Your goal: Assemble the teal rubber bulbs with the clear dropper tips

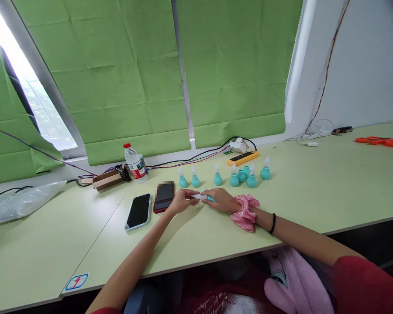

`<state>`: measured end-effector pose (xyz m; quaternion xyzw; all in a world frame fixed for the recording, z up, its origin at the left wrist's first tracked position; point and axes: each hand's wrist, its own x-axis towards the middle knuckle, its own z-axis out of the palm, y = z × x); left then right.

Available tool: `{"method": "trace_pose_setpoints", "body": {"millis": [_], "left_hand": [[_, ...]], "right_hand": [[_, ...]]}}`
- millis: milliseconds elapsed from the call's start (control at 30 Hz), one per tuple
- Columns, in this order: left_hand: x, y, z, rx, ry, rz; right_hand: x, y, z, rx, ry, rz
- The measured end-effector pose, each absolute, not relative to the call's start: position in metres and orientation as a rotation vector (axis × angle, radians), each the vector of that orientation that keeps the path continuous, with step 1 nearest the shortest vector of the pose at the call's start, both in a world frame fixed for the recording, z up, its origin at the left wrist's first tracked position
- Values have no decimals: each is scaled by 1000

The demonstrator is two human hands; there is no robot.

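Note:
Both of my hands meet over the table (170,248), joined on one small nasal aspirator (203,197) with a clear tip and a teal bulb. My left hand (182,201) pinches the clear tip end. Around the teal bulb, mostly hidden by the fingers, my right hand (221,199) is closed. Just beyond the hands stand several more teal bulbs with clear pointed tips, among them a bulb (218,179) in the middle and another bulb (265,173) at the right end. Two bulbs, a front one (241,176) and a rear one (246,170), show no tip.
Left of my hands lie a white-edged phone (138,212) and a red-cased phone (164,197). Farther back are a bottle (136,163), an open cardboard box (107,179), cables and a yellow multimeter-like device (243,158). Orange-handled scissors (383,141) lie far right; plastic wrap (22,203) lies left.

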<state>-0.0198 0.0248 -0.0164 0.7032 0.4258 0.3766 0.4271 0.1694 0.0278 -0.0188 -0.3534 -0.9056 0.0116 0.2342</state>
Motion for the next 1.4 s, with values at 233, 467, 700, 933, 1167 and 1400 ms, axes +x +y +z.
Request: {"method": "trace_pose_setpoints", "body": {"millis": [233, 467, 700, 933, 1167, 1400], "left_hand": [[-21, 26, -18, 1850, 1060, 961], [-19, 23, -15, 1788, 1073, 975], [-21, 24, -14, 1549, 1041, 885], [-26, 21, -15, 1362, 926, 855], [-23, 18, -11, 1452, 926, 815], [-19, 17, -14, 1609, 987, 875]], "right_hand": [[170, 28, -20, -962, -2504, 30], [169, 30, -22, -963, -2491, 48], [169, 28, -22, -947, -2501, -33], [166, 30, -30, -899, -2450, -110], [168, 28, -28, -821, -2499, -151], [170, 27, -23, -836, -2555, -76]]}}
